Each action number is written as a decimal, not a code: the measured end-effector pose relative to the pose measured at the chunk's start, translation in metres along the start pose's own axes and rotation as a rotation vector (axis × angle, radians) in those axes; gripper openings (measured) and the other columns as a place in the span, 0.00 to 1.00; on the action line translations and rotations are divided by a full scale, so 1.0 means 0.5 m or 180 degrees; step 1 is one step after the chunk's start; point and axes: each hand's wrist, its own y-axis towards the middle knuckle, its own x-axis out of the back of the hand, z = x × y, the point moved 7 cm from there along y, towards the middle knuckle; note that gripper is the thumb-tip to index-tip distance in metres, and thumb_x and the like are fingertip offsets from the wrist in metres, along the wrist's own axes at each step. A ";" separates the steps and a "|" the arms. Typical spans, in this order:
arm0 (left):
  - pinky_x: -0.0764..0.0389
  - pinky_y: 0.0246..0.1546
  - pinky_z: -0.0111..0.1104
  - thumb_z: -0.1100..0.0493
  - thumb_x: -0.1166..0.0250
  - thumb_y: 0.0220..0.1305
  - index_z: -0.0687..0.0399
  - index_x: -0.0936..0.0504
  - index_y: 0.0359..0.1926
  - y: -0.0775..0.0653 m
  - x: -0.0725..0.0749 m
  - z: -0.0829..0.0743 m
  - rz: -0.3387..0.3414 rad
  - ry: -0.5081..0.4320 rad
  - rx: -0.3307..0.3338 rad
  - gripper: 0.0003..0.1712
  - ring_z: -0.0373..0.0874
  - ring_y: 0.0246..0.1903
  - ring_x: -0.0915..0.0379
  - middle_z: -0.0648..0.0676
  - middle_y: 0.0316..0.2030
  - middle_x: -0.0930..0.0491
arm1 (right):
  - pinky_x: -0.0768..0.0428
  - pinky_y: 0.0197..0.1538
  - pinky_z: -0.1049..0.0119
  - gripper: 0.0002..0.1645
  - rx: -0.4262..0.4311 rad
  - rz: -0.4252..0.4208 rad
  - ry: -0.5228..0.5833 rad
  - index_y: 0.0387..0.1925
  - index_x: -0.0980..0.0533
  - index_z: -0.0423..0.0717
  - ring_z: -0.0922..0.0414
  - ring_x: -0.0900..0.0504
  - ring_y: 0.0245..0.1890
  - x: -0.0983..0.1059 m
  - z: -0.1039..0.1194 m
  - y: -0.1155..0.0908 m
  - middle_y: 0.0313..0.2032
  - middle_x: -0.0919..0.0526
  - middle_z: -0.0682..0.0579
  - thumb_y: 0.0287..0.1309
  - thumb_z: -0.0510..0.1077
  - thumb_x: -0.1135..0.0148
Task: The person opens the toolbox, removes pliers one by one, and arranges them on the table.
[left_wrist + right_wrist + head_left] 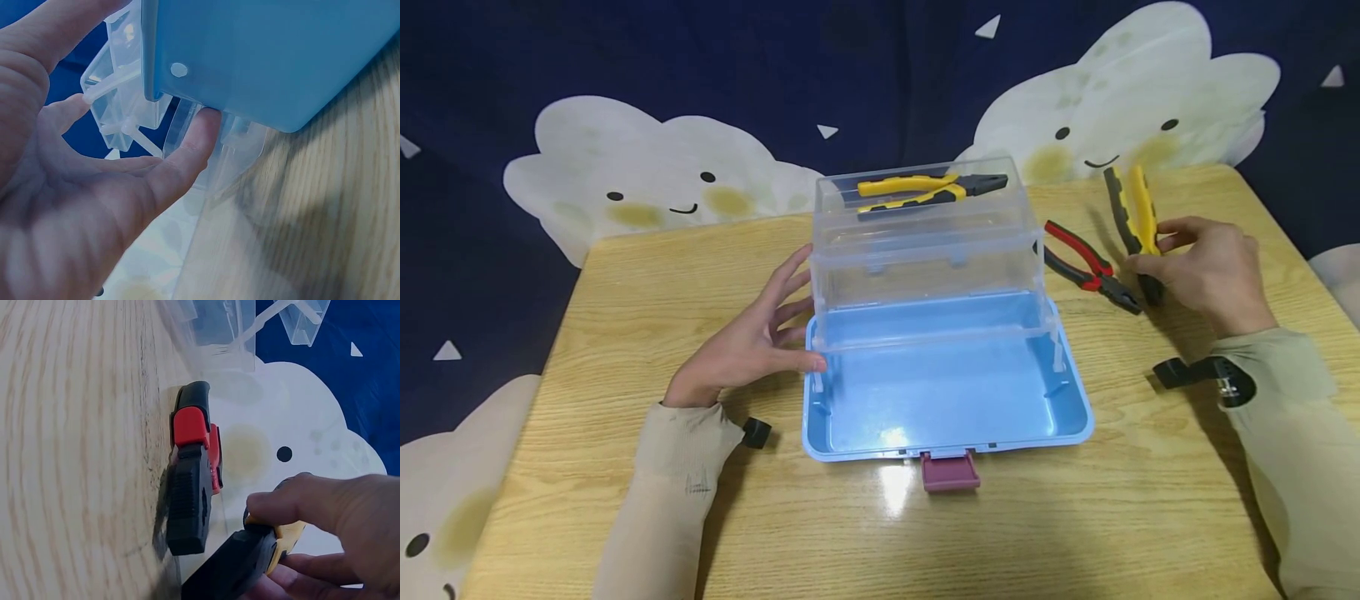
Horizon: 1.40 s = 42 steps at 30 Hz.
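Observation:
My right hand [1213,271] pinches a pair of yellow-and-black pliers [1131,212], handles up and dark head low beside the table. Just left of them, red-and-black pliers [1086,258] lie on the tabletop; the right wrist view shows their dark nose [189,503] close to the held pair. A light blue toolbox [940,400] stands with its clear trays [925,279] raised at the back. Other yellow-and-black pliers [925,193] lie in the top tray. My left hand [752,337] spreads along the toolbox's left side, thumb on the rim, fingers fairly straight.
A purple latch [950,472] sticks out from the toolbox's front. The wooden table [647,308] ends at a dark blue cloth [760,50] with white clouds. Black wrist straps [1206,375] sit near the cuffs.

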 end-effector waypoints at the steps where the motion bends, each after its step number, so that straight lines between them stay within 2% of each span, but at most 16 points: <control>1: 0.31 0.76 0.51 0.67 0.21 0.54 0.14 0.64 0.80 0.000 0.000 0.000 -0.0002 0.0002 0.0003 0.75 0.54 0.82 0.50 0.43 0.84 0.58 | 0.35 0.38 0.56 0.44 0.0011 0.0022 -0.0009 0.71 0.31 0.37 0.32 0.33 0.59 -0.001 -0.001 0.000 0.61 0.23 0.30 0.63 0.58 0.31; 6: 0.32 0.76 0.53 0.67 0.21 0.54 0.14 0.64 0.80 -0.001 0.000 -0.001 -0.0005 0.0018 0.0013 0.75 0.53 0.82 0.50 0.43 0.84 0.59 | 0.35 0.40 0.55 0.45 0.0090 0.0083 -0.0078 0.70 0.30 0.35 0.32 0.31 0.57 -0.005 -0.001 0.003 0.59 0.22 0.29 0.62 0.58 0.30; 13: 0.32 0.76 0.53 0.67 0.20 0.54 0.13 0.64 0.80 0.000 0.001 0.000 -0.0009 0.0014 0.0019 0.74 0.53 0.82 0.50 0.43 0.84 0.58 | 0.38 0.47 0.47 0.44 0.0102 0.0155 -0.0160 0.68 0.29 0.33 0.30 0.35 0.60 -0.008 -0.001 0.004 0.59 0.23 0.29 0.62 0.58 0.30; 21: 0.32 0.77 0.52 0.67 0.21 0.54 0.14 0.63 0.80 0.001 0.002 0.001 -0.0008 -0.0008 0.0008 0.74 0.52 0.82 0.50 0.42 0.83 0.57 | 0.37 0.43 0.48 0.44 0.0026 0.0300 -0.0338 0.65 0.28 0.33 0.32 0.35 0.55 -0.012 -0.001 0.006 0.59 0.23 0.29 0.60 0.61 0.30; 28: 0.30 0.76 0.50 0.67 0.20 0.54 0.13 0.62 0.79 0.001 0.002 0.001 -0.0032 0.0002 0.0051 0.74 0.52 0.82 0.49 0.42 0.83 0.56 | 0.36 0.50 0.38 0.43 0.0146 0.0465 -0.0542 0.64 0.27 0.29 0.29 0.34 0.55 -0.019 0.001 0.013 0.58 0.23 0.25 0.63 0.60 0.33; 33: 0.30 0.75 0.49 0.67 0.20 0.54 0.13 0.62 0.79 0.002 0.002 0.002 -0.0027 0.0003 0.0053 0.74 0.52 0.82 0.49 0.42 0.83 0.56 | 0.34 0.49 0.40 0.43 0.0209 0.0515 -0.0596 0.64 0.27 0.28 0.29 0.32 0.55 -0.022 0.001 0.019 0.59 0.23 0.25 0.63 0.60 0.33; 39: 0.31 0.76 0.51 0.67 0.20 0.54 0.13 0.63 0.79 0.002 0.002 0.000 -0.0021 0.0012 0.0049 0.74 0.52 0.82 0.49 0.42 0.83 0.56 | 0.31 0.43 0.45 0.45 0.0158 0.0561 -0.0632 0.65 0.27 0.29 0.31 0.30 0.54 -0.022 0.001 0.017 0.59 0.22 0.26 0.61 0.61 0.32; 42: 0.31 0.76 0.52 0.66 0.20 0.54 0.13 0.63 0.79 0.002 0.002 0.001 -0.0032 0.0038 0.0056 0.74 0.52 0.82 0.49 0.42 0.83 0.57 | 0.31 0.44 0.43 0.45 0.0137 0.0579 -0.0654 0.64 0.26 0.28 0.31 0.30 0.54 -0.022 0.003 0.014 0.59 0.22 0.26 0.61 0.61 0.31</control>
